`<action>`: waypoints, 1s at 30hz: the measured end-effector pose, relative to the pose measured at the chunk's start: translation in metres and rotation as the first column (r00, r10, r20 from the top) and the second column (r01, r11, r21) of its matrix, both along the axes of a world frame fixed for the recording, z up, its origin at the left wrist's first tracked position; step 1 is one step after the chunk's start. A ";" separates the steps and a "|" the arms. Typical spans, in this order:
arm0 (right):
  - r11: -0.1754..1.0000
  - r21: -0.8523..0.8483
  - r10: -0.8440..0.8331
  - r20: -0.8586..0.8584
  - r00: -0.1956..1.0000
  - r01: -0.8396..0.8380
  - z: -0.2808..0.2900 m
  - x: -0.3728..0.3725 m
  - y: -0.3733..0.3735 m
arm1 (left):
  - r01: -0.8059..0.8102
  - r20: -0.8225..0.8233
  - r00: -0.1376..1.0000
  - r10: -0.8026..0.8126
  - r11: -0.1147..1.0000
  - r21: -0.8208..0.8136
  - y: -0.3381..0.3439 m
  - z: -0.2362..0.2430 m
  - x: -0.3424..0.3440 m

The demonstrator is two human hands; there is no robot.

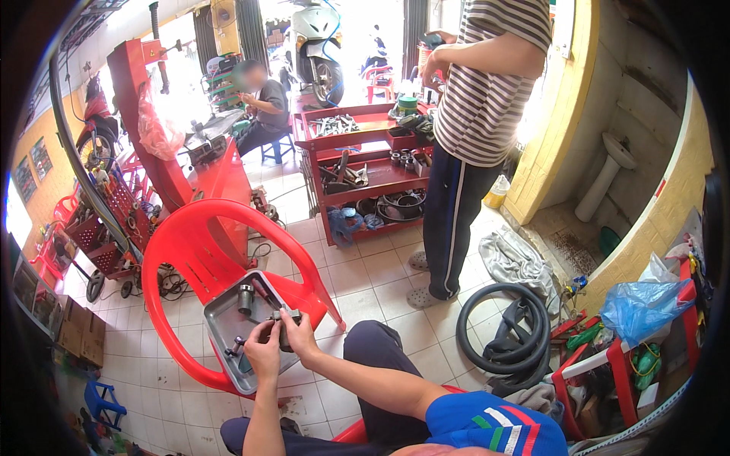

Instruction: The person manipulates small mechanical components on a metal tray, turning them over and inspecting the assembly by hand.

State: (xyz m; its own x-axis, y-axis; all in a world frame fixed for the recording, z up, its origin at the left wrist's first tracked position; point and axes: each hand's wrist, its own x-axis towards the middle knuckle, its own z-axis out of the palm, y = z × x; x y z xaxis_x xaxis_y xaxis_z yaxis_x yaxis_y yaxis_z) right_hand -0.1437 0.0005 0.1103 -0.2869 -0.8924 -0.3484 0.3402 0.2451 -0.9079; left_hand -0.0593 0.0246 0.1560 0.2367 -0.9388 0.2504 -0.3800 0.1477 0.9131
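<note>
A dark metal part (pixel 287 334) is gripped in my right hand (pixel 301 335) above the near right side of a grey metal tray (pixel 217 323). My left hand (pixel 263 346) is closed at its left side, with thumb and fingers pinched together; what the fingertips hold is too small to make out. The tray rests on the seat of a red plastic armchair (pixel 163 304) in front of me. In it lie a grey cylindrical metal piece (pixel 245 299) and a smaller metal part (pixel 236 346) near the left edge.
A person in a striped shirt (pixel 487 114) stands ahead right, beside a red tool cart (pixel 323 152) loaded with tools. Black tyre tubes (pixel 465 334) lie on the floor to my right, near a cluttered rack (pixel 620 372). Another person (pixel 268 106) sits further back.
</note>
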 end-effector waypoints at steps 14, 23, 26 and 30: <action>1.000 0.007 0.013 -0.004 1.000 -0.013 0.000 0.002 0.001 | -0.026 0.037 0.999 0.027 1.000 -0.015 -0.004 -0.011 0.008; 1.000 -0.007 0.014 0.036 0.999 -0.014 -0.008 0.003 -0.003 | -0.030 0.049 0.998 0.031 0.999 -0.027 -0.004 -0.011 0.007; 1.000 -0.009 0.014 0.046 0.999 -0.014 -0.006 0.003 -0.002 | -0.035 0.037 0.999 0.036 0.999 -0.010 -0.003 -0.010 0.007; 1.000 0.006 0.012 0.017 1.000 -0.012 -0.006 0.002 -0.002 | -0.033 0.001 0.999 0.033 0.999 0.005 -0.003 -0.007 0.004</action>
State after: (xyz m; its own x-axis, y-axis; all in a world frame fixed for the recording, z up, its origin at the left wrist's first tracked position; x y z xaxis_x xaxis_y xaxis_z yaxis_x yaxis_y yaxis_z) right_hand -0.1419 -0.0014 0.1041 -0.2702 -0.8935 -0.3587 0.3526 0.2548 -0.9004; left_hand -0.0550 0.0217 0.1491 0.2672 -0.9317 0.2460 -0.3851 0.1308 0.9136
